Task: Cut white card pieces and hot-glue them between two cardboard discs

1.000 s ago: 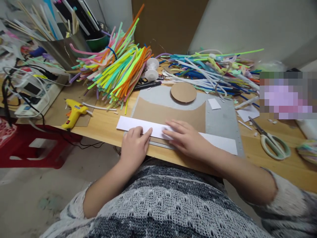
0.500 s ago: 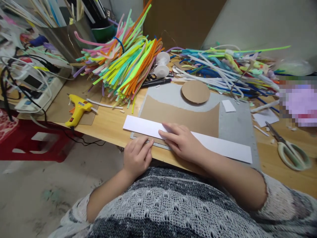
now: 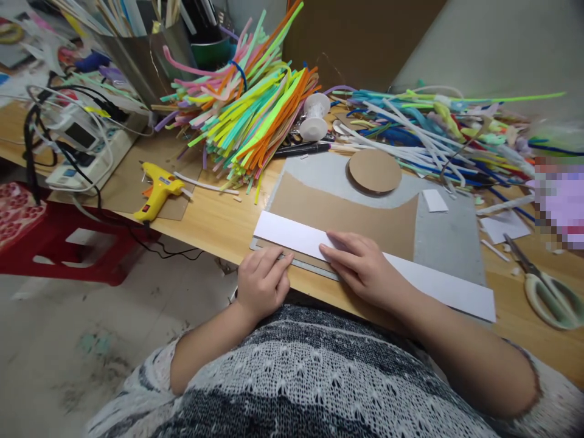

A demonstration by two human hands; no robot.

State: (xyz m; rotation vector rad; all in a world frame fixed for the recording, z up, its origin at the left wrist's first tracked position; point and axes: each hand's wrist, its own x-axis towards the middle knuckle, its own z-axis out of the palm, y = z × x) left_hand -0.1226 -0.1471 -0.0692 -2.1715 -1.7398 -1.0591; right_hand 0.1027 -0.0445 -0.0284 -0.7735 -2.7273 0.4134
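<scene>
A long white paper strip (image 3: 447, 281) lies slantwise over a brown cardboard sheet (image 3: 365, 225) with a curved far edge. Both rest on a grey cutting mat (image 3: 449, 237). My right hand (image 3: 360, 264) lies on the strip, fingers stretched out and pressing it down. At the mat's near left edge is my left hand (image 3: 264, 280), its fingers curled together beside the cardboard's near edge. Whatever its fingertips may pinch is hidden. A round cardboard disc (image 3: 375, 170) sits at the mat's far side, with a small white paper piece (image 3: 435, 201) to its right.
Scissors (image 3: 542, 286) lie on the right. Bundled pipe cleaners (image 3: 255, 115), a white spool (image 3: 314, 115) and loose pipe cleaners (image 3: 424, 131) crowd the back. On the left are a yellow glue gun (image 3: 159, 190), a power strip (image 3: 86, 161) with cables, and a red stool (image 3: 91, 243) below.
My right hand and the paper strip have slid a little to the right over the mat. My left hand stays by the mat's near edge. The camera view has shifted slightly left.
</scene>
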